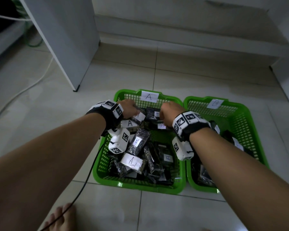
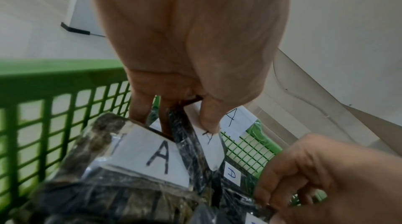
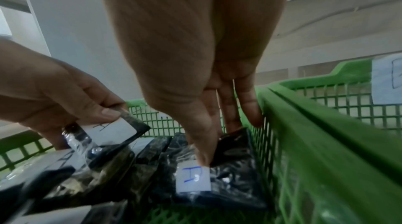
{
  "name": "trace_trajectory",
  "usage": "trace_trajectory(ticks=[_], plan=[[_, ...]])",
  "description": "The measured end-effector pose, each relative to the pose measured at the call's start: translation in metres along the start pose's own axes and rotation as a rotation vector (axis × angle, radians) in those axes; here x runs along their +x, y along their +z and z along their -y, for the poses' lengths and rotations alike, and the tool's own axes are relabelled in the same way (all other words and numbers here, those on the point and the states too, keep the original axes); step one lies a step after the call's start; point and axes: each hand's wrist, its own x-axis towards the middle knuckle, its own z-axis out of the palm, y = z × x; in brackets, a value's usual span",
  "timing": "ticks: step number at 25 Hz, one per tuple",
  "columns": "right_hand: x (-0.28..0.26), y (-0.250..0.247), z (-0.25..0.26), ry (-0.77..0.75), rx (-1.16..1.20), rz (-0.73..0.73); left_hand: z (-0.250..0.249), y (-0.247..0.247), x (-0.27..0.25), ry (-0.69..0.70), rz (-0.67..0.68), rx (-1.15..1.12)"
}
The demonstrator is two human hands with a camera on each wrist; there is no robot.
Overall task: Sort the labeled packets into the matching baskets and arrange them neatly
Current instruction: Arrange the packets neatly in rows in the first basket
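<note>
Both hands work in basket A (image 1: 123,95), centre frame: left hand (image 1: 129,108) pinches a packet (image 2: 208,143), right hand (image 1: 169,112) pinches another (image 3: 222,179); slick wrap could slip, tumbling the pile.

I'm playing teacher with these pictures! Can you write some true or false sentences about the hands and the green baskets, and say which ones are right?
1. Both hands are over the basket tagged A. True.
2. The left hand holds nothing. False: it pinches a packet with an A label.
3. The basket tagged B sits to the right of the A basket. True.
4. The baskets are red. False: both are green.
5. The right hand reaches into the B basket. False: its fingers touch a dark packet in the A basket.
</note>
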Motion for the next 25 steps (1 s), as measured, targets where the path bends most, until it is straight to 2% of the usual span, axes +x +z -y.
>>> trace_trajectory(ticks=[8, 11, 18, 21, 23, 25], plan=[[-0.002, 0.008, 0.005, -0.041, -0.086, -0.098, 0.005, 0.0, -0.001, 0.003, 0.0, -0.034], [-0.007, 0.008, 0.012, -0.039, -0.116, 0.004, 0.005, -0.001, -0.002, 0.005, 0.01, -0.033], [-0.008, 0.009, 0.017, -0.076, -0.156, -0.024, 0.004, -0.003, -0.005, 0.014, 0.006, -0.046], [-0.008, 0.008, 0.012, -0.054, -0.125, 0.028, 0.001, -0.005, -0.008, 0.011, 0.031, -0.058], [-0.006, 0.003, 0.009, 0.003, -0.033, 0.07, 0.0, -0.007, -0.01, 0.025, 0.027, -0.158], [-0.004, -0.01, 0.002, 0.049, 0.067, 0.083, -0.001, -0.014, -0.013, 0.025, 0.0, -0.414]])
